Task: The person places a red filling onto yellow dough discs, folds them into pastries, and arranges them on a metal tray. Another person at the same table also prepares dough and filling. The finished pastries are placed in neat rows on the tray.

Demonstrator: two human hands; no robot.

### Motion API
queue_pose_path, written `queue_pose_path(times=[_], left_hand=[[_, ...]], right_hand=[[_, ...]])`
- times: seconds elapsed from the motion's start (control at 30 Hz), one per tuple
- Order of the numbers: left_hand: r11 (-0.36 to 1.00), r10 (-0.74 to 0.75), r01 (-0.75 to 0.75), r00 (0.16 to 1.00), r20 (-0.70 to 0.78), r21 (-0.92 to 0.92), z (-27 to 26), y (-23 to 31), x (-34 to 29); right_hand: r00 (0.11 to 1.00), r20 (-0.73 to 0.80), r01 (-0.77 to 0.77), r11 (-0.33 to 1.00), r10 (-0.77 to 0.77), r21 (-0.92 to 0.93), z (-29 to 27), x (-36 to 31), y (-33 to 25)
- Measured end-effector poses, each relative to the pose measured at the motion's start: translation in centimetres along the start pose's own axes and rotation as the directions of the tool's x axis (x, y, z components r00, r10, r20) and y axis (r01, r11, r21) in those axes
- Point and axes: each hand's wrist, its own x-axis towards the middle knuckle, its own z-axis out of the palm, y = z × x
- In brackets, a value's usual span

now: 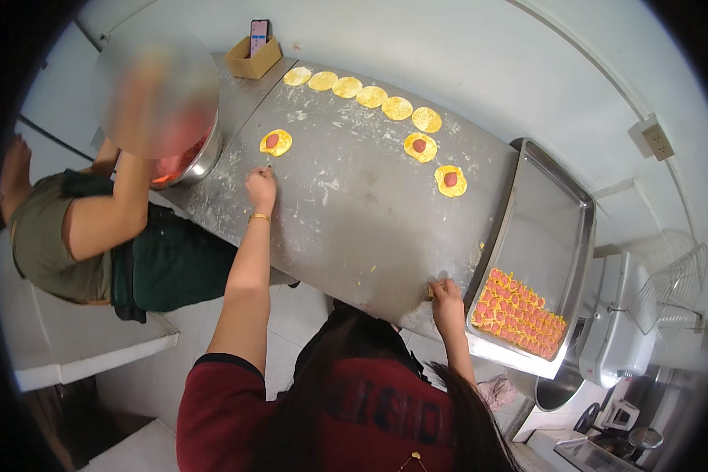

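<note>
The person's left hand (261,189) is curled over the grey metal bench (354,204), just below a flat round yellow wrapper topped with a pinkish lump of filling (275,143); a small dark tip shows at its fingers, but I can't tell what that grip clasps. The right hand (447,299) has its grip pinched on a small yellow piece (430,292) by the bench's near edge. Two more topped wrappers (450,181) lie farther right, below a row of six plain yellow discs (371,97). A rectangular metal tray (539,216) at the right carries packed pink-and-yellow pieces (519,315) in its near part. At left, a co-worker (43,236) in olive sits by a round steel bowl (205,164) of reddish filling (172,167).
</note>
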Motion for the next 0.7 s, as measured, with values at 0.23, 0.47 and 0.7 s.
queue_pose_path(times=[0.23, 0.47, 0.7], left_hand=[[0.998, -0.024, 0.019, 0.995, 0.094, 0.052, 2.6, 0.4, 5.7], [0.583, -0.061, 0.349, 0.919, 0.389, -0.734, 5.1, -0.3, 7.8], [0.086, -0.075, 0.618, 0.786, 0.613, -0.782, 3.1, -1.6, 1.3]], right_hand=[[0.967, -0.117, -0.176, 0.928, 0.225, 0.33, -0.6, -2.6, -0.7], [0.853, -0.232, -0.3, 0.803, 0.468, 0.515, -5.9, -7.8, 3.0], [0.687, -0.434, -0.476, 0.812, 0.583, 0.337, -16.1, -10.6, 16.5]])
